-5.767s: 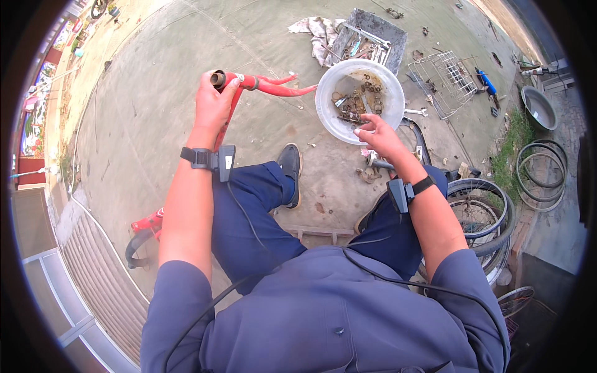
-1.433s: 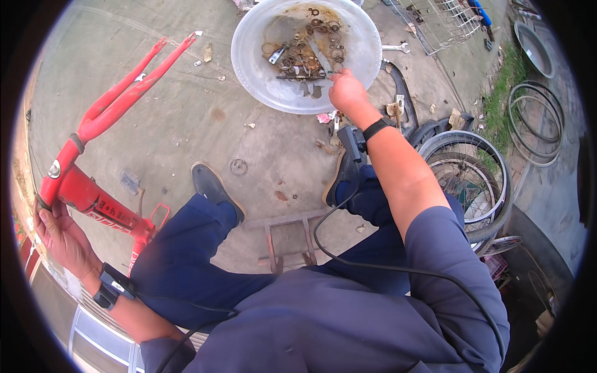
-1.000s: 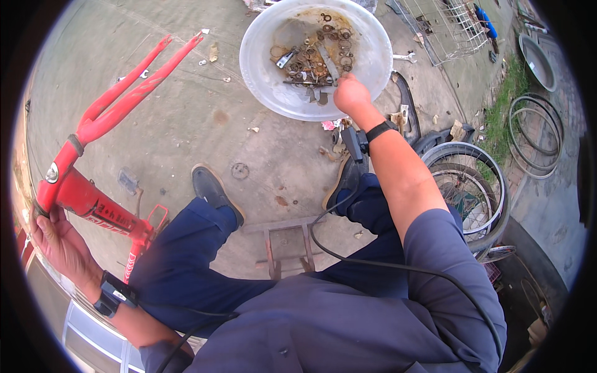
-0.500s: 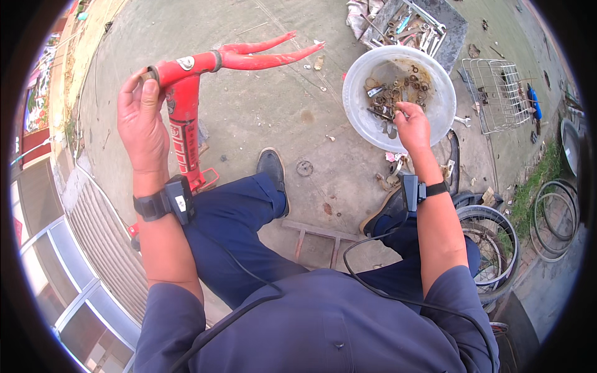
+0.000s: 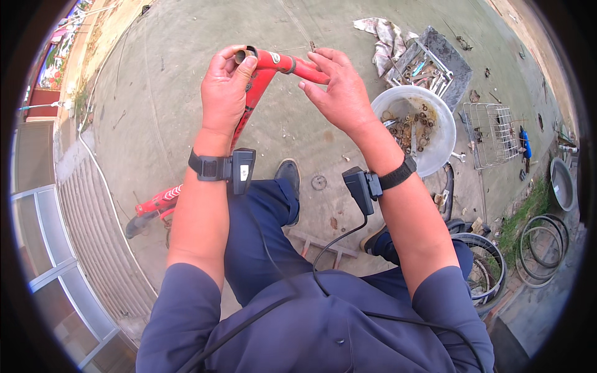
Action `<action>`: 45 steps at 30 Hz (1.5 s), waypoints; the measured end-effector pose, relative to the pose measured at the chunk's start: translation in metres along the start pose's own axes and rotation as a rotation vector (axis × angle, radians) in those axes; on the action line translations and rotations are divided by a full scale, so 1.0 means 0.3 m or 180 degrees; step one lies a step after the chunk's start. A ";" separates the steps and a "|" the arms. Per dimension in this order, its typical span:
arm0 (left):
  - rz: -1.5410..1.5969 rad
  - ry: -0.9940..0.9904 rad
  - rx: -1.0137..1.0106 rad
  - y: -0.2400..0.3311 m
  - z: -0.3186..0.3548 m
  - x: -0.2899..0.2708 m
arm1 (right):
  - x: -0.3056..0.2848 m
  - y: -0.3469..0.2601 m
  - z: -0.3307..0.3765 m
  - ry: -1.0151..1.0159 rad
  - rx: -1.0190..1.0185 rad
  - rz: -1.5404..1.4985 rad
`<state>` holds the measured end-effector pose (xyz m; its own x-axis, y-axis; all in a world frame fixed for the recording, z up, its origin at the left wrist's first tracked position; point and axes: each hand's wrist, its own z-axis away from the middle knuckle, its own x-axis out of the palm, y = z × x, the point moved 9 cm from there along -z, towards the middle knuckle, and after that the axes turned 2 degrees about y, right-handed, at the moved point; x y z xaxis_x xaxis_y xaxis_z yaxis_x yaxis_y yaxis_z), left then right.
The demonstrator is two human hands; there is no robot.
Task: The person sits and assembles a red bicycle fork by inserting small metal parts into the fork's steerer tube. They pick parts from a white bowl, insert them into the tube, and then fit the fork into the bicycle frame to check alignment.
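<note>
My left hand [image 5: 225, 90] is closed around the near end of the head tube on a red bicycle frame [image 5: 256, 87], thumb beside a dull metal cup [image 5: 241, 56] at its opening. To the right, a red fork [image 5: 305, 67] extends from the head tube. My right hand [image 5: 339, 93] is over this fork, thumb and fingers apart on either side of it; whether it touches the fork I cannot tell. A small brown bit [image 5: 313, 45] shows by its fingertips, too small to name. The fork's far ends are hidden behind the hand.
At right, a whitish basin [image 5: 443, 146] contains small rusty metal parts. Behind it sit a grey tray [image 5: 461, 71] of wrenches and a rag [image 5: 384, 40]. Farther right are a wire basket [image 5: 491, 133], a blue-handled tool [image 5: 525, 143] and wheel rims [image 5: 542, 248].
My right hand has left the basin and moved left to the fork. The frame's head tube, with my left hand on it, now appears farther right and higher in view.
</note>
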<state>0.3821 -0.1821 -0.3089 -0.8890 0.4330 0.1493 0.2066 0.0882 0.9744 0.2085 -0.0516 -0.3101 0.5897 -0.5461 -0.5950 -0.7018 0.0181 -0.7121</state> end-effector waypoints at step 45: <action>0.0299 -0.0199 -0.0113 0.016 0.012 0.030 | 0.134 -0.095 -0.136 -0.0139 0.1543 -0.3607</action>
<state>0.3766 -0.1745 -0.3035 -0.8389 0.4930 0.2305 0.2722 0.0134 0.9621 0.2359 -0.1083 -0.2985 0.7880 -0.4274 0.4431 0.4298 -0.1335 -0.8930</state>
